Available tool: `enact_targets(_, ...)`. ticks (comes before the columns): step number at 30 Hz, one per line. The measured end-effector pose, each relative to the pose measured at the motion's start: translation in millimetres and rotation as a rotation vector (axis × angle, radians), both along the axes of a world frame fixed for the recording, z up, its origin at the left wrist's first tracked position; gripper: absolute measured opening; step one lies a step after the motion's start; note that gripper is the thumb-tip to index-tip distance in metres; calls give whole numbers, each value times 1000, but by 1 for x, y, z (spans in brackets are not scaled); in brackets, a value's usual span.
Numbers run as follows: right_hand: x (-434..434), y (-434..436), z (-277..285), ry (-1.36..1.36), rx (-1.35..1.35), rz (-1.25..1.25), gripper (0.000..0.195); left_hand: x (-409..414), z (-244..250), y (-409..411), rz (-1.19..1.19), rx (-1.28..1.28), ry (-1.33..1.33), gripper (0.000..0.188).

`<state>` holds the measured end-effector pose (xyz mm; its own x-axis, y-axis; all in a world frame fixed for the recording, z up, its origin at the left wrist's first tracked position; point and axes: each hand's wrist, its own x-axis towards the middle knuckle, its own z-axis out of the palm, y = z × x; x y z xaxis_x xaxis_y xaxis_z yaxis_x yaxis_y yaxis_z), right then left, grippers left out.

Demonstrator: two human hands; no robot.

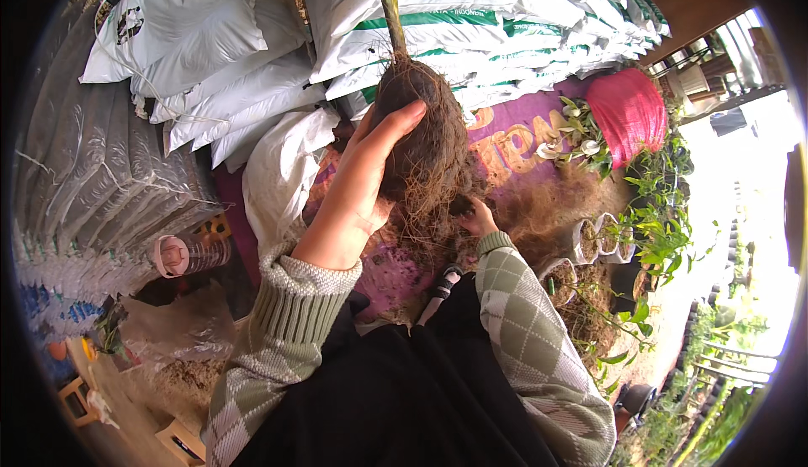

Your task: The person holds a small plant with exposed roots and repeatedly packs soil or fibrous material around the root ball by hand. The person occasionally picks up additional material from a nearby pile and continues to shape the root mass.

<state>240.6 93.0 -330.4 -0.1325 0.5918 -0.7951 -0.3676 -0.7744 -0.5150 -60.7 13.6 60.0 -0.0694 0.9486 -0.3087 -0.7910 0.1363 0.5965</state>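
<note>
My left hand [379, 158] grips a large brown root ball [429, 151] covered in hairy, fibrous roots, its thumb lying across the near face. From the top of the ball a thick green-brown stem [388, 9] rises out of the frame. Lower and to the right, my right hand [478, 218] is at a dark clump [461, 205] beside the ball's trailing roots. Its fingertips are partly hidden, so whether it grasps the clump cannot be told. Beneath both hands spreads a purple printed sheet [394, 277] strewn with soil and loose fibre [543, 202].
White sacks with green bands [442, 44] are stacked ahead, more white sacks [189, 19] at left. Stacked clear plastic [113, 151] and a pinkish container [173, 255] are at left. A red sack [628, 113], potted plants [663, 214] and white grow bags [596, 240] line the right.
</note>
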Motion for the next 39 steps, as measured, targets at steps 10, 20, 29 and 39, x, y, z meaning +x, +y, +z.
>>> enact_targets(10,-30,-11,35,-1442,391,870,56,-1,2,-7,-17,-29,41,35)
enact_targets(20,-82,-13,-10,-1399,1144,1336,43,-1,9,-6,29,-30,44,43)
enact_targets(29,-72,-21,-13,-1564,1029,1315,27,0,12,-7,2,-59,238,43)
enact_targets(39,-6,82,44,-500,644,389,29,8,6,4,-3,23,53,43)
